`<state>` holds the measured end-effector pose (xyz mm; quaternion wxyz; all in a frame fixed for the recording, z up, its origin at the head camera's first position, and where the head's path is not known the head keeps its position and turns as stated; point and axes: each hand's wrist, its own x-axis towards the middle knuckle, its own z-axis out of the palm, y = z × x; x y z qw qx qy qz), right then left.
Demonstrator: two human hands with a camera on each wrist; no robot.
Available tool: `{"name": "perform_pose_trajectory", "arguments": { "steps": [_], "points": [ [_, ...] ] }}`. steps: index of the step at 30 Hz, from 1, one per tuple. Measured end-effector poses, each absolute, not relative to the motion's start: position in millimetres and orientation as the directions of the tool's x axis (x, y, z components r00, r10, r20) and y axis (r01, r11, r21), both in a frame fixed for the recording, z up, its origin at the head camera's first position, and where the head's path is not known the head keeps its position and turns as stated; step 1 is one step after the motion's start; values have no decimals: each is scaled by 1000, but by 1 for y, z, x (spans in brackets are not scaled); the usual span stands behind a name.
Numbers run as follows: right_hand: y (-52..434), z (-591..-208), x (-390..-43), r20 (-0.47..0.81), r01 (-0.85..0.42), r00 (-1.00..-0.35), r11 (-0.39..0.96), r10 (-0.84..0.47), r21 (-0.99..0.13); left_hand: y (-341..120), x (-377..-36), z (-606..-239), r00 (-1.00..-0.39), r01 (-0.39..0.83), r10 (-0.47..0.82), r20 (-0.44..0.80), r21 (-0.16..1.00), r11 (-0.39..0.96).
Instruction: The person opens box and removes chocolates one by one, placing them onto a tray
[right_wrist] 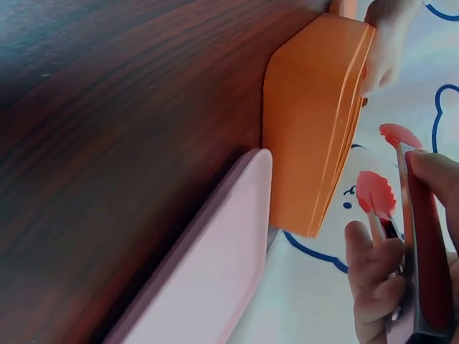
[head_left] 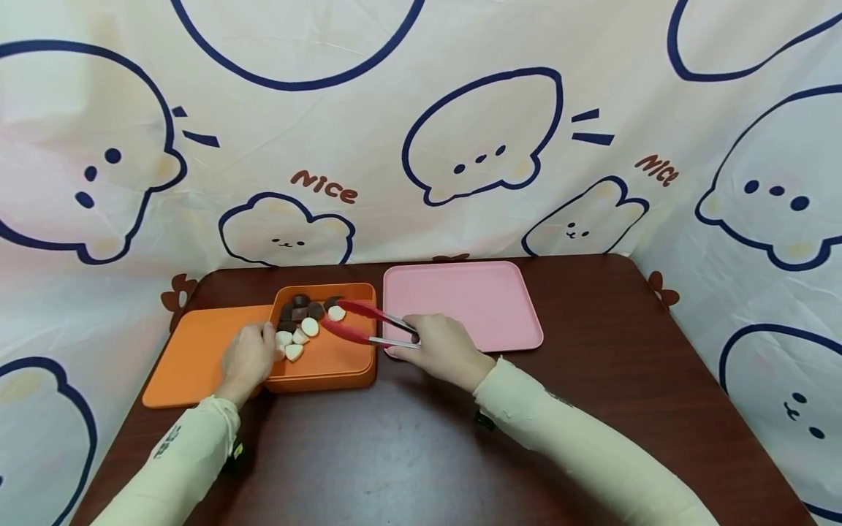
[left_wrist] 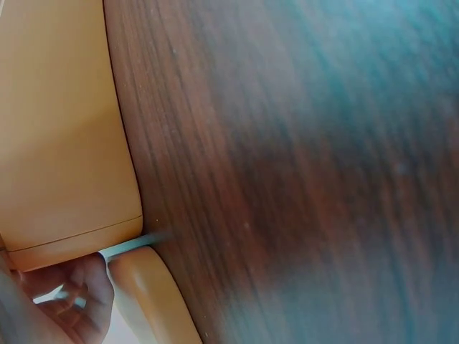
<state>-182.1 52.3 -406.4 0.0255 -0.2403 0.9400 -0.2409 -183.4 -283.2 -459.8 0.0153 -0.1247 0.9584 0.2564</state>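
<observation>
Two trays flank an orange box (head_left: 329, 365) on the dark surface (head_left: 408, 438): orange tray (head_left: 191, 358), then pink tray (head_left: 467, 299). Left hand (head_left: 248, 359) grips the box's left wall, apparently steadying it. Right hand (head_left: 442, 349) pinches red-tipped tongs (head_left: 368, 325), tips parted over white (head_left: 309, 326) and brown pieces (head_left: 299, 307) inside.

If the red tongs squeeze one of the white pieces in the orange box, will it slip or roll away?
The white pieces look small, rounded and smooth, so one could probably slip from the tongs if pinched off-centre. They lie loose in the orange box, so a nudged piece would likely roll or slide, though the walls should stop it. They seem light; how hard they are cannot be told.
</observation>
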Motion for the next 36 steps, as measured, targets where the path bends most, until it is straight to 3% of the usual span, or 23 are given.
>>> {"name": "perform_pose_trajectory", "arguments": {
  "steps": [17,24,36],
  "points": [
    [6,-399,-188,48,-480,-877,869,-477,-123,-283,-183,-461,-968,-245,-237,-80,495,834],
    [0,-401,-193,103,-502,-860,865,-500,7,-283,-184,-462,-964,-262,-244,-101,494,829],
    [-8,-408,-195,150,-506,-838,850,-525,147,-283,-184,-463,-965,-259,-248,-89,489,833]
  ]
}}
